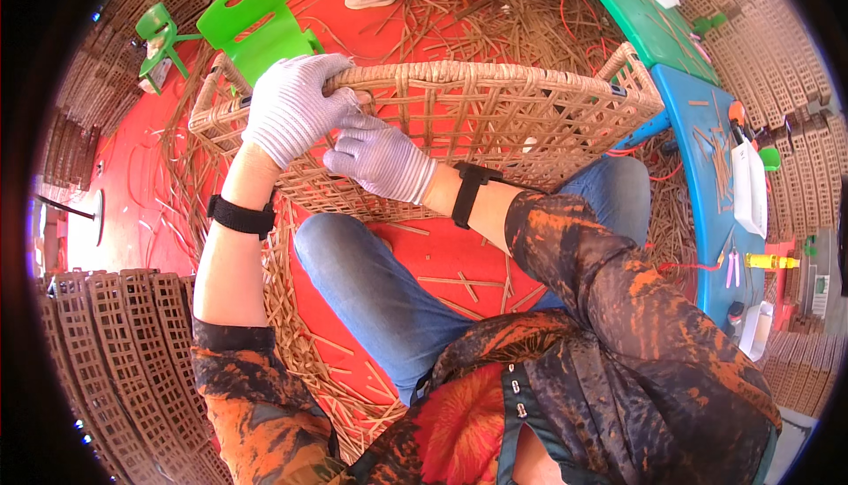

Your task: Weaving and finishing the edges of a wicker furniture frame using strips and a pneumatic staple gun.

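On the person's lap, tipped on edge over the blue-jeaned knees, stands a large tan woven rattan basket [459, 123], its open lattice base facing the camera and its braided rim uppermost. The work looks to be in the weaving stage: strands are being seated near the left corner of the rim. The left hand [287, 105] (in a grey knitted glove) is curled over the top rim, gripping it closed to steady the basket. The right hand [380, 160], gloved likewise, lies just below it against the lattice, fingers bent and pinching at a strand; whether it truly holds one I cannot tell. Both forearms rise from the lower edge, each with a black wrist strap, the right crossing leftward over the thigh. The next move, as I judge it, calls for a firm hold on the rim while the right fingers draw the strand taut through the gap. Loose cane strips [495, 17] litter the red floor [132, 176]; a green plastic chair [256, 21] stands beyond.
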`<action>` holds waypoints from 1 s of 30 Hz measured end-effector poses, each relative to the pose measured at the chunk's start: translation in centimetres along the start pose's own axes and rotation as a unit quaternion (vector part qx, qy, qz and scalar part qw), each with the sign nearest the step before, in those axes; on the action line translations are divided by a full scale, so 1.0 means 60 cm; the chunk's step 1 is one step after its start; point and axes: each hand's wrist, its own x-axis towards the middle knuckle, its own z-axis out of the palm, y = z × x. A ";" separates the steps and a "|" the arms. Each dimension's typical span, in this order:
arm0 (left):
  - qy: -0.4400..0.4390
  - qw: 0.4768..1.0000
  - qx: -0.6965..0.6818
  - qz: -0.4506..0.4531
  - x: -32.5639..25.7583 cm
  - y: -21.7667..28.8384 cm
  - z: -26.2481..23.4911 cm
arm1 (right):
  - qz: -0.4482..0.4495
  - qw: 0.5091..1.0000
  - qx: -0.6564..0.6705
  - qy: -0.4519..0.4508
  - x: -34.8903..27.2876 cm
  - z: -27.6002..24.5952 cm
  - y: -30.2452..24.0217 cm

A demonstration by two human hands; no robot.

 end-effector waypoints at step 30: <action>0.025 0.997 0.028 0.061 0.027 -0.034 0.018 | 0.200 0.972 -0.121 -0.024 0.054 -0.153 0.006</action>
